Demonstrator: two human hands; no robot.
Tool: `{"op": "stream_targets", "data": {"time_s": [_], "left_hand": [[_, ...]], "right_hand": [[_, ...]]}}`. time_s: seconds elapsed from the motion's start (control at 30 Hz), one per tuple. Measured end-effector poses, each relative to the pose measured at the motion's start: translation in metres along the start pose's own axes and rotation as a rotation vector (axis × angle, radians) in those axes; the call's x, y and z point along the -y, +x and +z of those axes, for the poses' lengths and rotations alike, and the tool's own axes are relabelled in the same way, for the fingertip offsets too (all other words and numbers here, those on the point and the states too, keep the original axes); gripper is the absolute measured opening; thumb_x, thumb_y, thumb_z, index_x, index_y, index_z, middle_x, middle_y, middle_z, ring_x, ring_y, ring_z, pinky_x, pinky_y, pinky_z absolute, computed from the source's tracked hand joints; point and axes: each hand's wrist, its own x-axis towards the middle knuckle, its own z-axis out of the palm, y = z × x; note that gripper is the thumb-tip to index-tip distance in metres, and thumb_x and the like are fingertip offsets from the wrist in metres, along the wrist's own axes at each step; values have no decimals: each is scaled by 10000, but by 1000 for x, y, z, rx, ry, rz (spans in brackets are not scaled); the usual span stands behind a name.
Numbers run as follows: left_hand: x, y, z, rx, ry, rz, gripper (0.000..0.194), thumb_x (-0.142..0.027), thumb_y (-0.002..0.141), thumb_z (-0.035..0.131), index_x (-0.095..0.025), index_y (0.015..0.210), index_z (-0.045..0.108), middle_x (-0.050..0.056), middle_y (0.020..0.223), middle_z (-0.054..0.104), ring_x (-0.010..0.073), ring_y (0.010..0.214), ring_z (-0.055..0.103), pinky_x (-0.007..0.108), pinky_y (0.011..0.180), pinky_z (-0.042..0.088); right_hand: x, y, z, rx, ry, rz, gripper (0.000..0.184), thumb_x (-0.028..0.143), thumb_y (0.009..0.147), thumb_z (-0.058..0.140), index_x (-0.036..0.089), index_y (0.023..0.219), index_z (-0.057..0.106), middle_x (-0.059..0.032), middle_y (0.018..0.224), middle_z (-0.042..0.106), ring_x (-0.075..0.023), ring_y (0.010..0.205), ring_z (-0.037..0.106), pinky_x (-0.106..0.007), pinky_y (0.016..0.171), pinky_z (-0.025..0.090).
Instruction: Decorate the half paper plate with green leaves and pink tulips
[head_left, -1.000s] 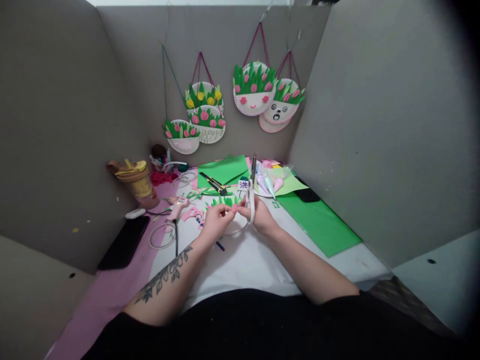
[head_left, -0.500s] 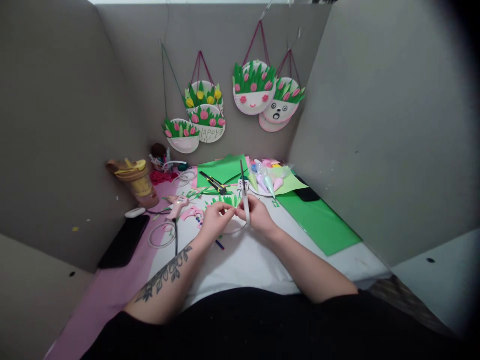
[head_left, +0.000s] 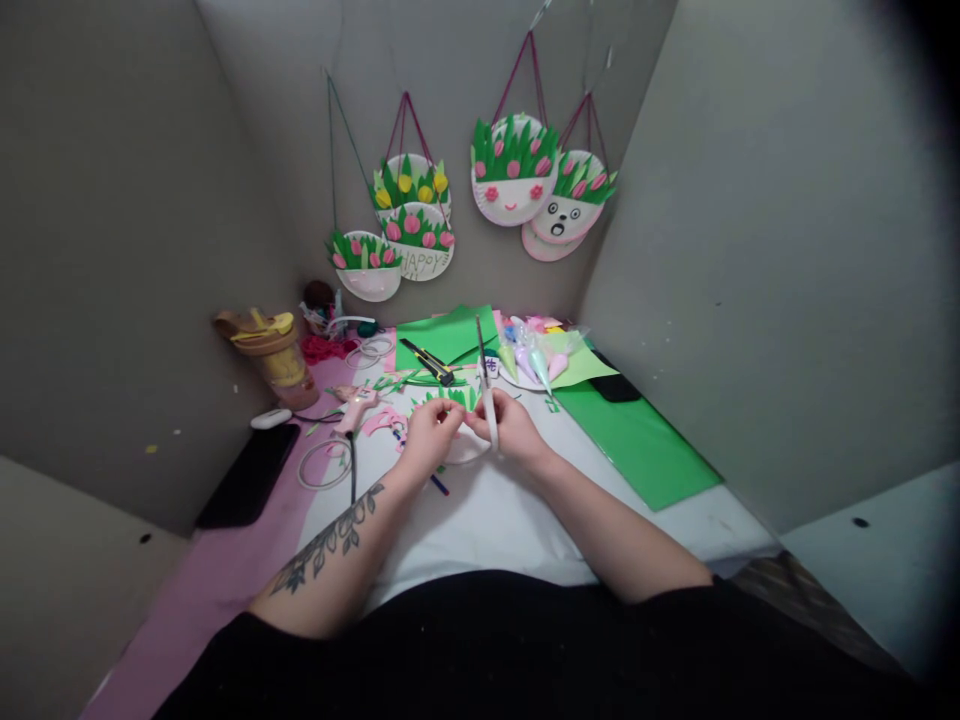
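My right hand is closed round a pair of scissors with white handles; the dark blades point up and away. The fingertips of my left hand are pinched together close beside it, over a small bit that may be pink and is too small to name. Under both hands lies a white paper plate with green paper grass along its far side, partly hidden by the hands. Pink paper scraps and a blue pen are near my left hand.
A pink glue gun, white tape ring, phone and cup stand left. Behind are a box cutter and green paper; piping bags and a green sheet lie right. Decorated plates hang behind.
My fingertips have parted slightly, the left hand shifting a little left. The scissors remain in my right hand. The whole view has tilted slightly.
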Motion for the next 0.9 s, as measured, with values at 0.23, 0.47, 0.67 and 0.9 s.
{"op": "stream_targets", "data": {"time_s": [0.23, 0.47, 0.67, 0.9], "left_hand": [[6, 4, -7, 154, 143, 184, 172, -308, 778, 596, -175, 821, 696, 38, 800, 668, 156, 723, 574, 260, 671, 438], [5, 3, -13, 178, 340, 234, 148, -270, 779, 577, -185, 716, 681, 32, 775, 649, 154, 722, 572, 252, 649, 423], [8, 5, -11, 207, 339, 194, 166, -295, 763, 562, -171, 687, 641, 23, 709, 628, 151, 662, 548, 253, 608, 387], [5, 4, -10, 260, 289, 161, 233, -355, 769, 561, -168, 666, 655, 26, 672, 632, 152, 630, 543, 251, 589, 380]], "right_hand": [[-6, 1, -4, 49, -16, -35, 238, 290, 648, 685, 184, 753, 500, 41, 659, 522, -114, 588, 476, -235, 565, 387], [-9, 1, -7, 82, -129, -23, 213, 294, 668, 660, 185, 777, 512, 33, 665, 538, -127, 600, 489, -239, 559, 381], [-4, 1, -9, 63, -80, -24, 244, 297, 653, 684, 182, 769, 503, 28, 688, 559, -123, 609, 497, -240, 570, 387], [-1, 1, -10, 50, -16, -26, 232, 272, 638, 678, 180, 739, 490, 35, 668, 545, -117, 607, 497, -242, 583, 397]]}}
